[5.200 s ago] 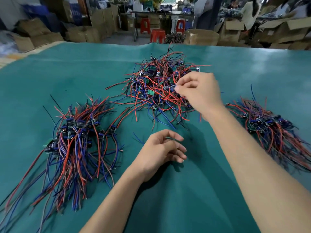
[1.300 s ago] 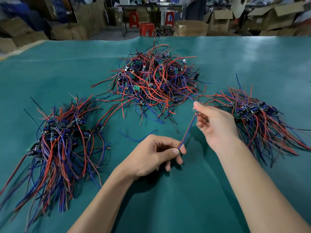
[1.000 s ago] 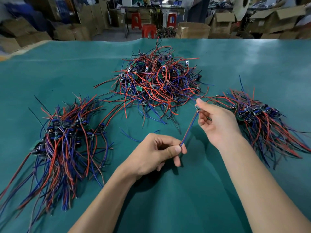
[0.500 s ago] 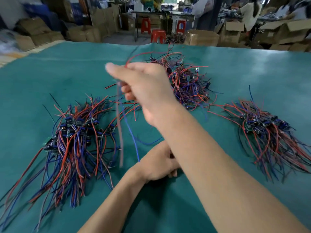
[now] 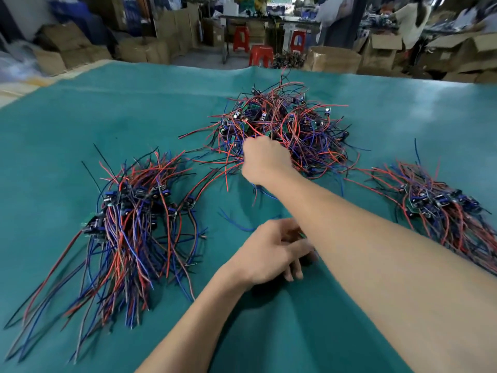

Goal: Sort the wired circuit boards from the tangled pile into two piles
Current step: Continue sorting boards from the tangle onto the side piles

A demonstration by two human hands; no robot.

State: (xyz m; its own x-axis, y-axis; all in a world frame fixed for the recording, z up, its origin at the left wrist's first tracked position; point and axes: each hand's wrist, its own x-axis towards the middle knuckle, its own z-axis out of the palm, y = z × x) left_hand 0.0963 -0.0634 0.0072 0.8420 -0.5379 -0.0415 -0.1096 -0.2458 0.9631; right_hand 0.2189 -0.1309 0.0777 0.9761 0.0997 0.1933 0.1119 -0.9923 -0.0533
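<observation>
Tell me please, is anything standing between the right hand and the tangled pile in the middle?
Nothing visible does. The right hand is already at the near edge of the tangled pile, over its wires. The left hand rests nearer on the green cloth.

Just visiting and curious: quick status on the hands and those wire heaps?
Right hand curled at tangled pile, grip hidden. Left hand resting on green cloth, fingers loosely curled. Sorted left pile, right pile. Nothing in the way.

On the teal worktop (image 5: 80,117), the right hand (image 5: 265,160) reaches into the tangled pile (image 5: 282,130); the left hand (image 5: 271,254) rests near, between the left pile (image 5: 134,224) and right pile (image 5: 441,205).
</observation>
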